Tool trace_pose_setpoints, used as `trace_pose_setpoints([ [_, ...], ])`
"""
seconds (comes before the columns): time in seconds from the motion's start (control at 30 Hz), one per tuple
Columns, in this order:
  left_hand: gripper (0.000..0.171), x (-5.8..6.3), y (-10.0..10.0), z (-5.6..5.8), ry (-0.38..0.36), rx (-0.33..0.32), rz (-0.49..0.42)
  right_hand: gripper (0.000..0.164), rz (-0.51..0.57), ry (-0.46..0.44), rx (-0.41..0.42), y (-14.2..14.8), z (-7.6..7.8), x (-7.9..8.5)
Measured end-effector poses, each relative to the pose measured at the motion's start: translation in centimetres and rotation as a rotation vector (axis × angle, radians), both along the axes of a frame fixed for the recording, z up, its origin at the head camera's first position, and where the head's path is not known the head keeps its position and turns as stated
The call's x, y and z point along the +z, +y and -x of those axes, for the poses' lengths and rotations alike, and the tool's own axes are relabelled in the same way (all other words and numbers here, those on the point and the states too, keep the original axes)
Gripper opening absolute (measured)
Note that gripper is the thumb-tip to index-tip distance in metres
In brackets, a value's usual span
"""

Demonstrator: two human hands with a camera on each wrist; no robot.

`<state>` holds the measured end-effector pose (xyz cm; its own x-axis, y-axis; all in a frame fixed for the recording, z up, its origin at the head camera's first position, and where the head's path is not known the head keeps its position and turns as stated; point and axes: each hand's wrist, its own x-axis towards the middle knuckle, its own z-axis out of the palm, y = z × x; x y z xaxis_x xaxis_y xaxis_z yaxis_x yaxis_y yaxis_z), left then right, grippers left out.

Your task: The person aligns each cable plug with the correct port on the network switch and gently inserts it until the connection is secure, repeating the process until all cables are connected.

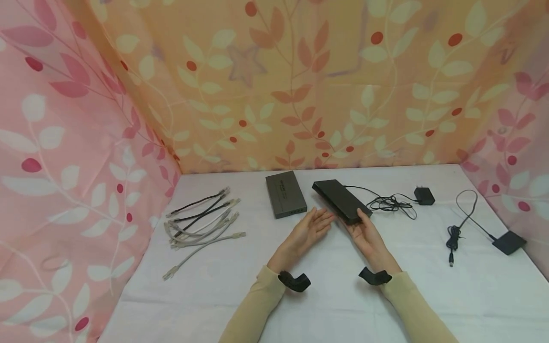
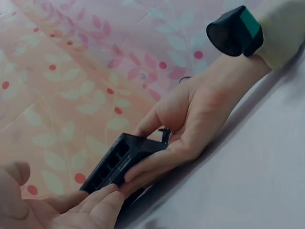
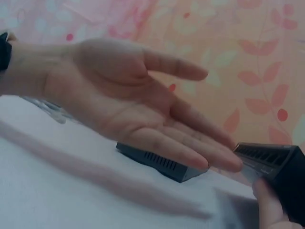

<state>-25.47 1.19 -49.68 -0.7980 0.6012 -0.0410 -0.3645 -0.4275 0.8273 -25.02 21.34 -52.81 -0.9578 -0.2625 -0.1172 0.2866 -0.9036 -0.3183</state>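
The slim black rectangular box with a row of ports (image 1: 343,200) is held tilted above the white cloth-covered table (image 1: 326,305), its long axis running from far left to near right, its port row facing the left hand (image 1: 305,233). The right hand (image 1: 370,240) grips the near end between thumb and fingers. The left hand is spread palm-up with fingers extended, grasping nothing; its fingertips may be brushing the port edge, though the overlap makes that hard to judge. A flat grey rectangular box (image 1: 286,195) lies to the left, beyond the left hand. A tangled thin black cord (image 1: 391,204) lies just right of the black box, leading to a square black power adapter (image 1: 424,196).
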Motion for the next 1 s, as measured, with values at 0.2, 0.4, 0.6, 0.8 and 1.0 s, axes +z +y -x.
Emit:
trace_pose_setpoints([
  [0.2, 0.055, 0.4, -0.9, 0.4, 0.226, 0.006, 0.333, 0.062, -0.045, 0.034, 0.003, 0.0, 0.1, -0.1],
  [0.4, 0.042, 3.0, -2.6, -0.3, 0.479, 0.052, 0.590, 0.065, -0.028, 0.065, 0.019, 0.1, 0.0, -0.5],
  [0.6, 0.034, 5.1, -3.8, -1.2, 0.633, 0.150, 0.790, 0.062, -0.002, 0.076, 0.019, 0.3, -0.1, -0.8],
  [0.8, 0.039, 3.1, -5.6, 0.1, 0.714, 0.207, 0.881, 0.063, 0.004, 0.076, 0.015, 0.4, -0.2, -1.1],
  [1.0, 0.044, 2.5, -9.4, 0.1, 0.757, 0.214, 1.006, 0.064, 0.002, 0.070, 0.015, 0.2, -0.1, -0.8],
])
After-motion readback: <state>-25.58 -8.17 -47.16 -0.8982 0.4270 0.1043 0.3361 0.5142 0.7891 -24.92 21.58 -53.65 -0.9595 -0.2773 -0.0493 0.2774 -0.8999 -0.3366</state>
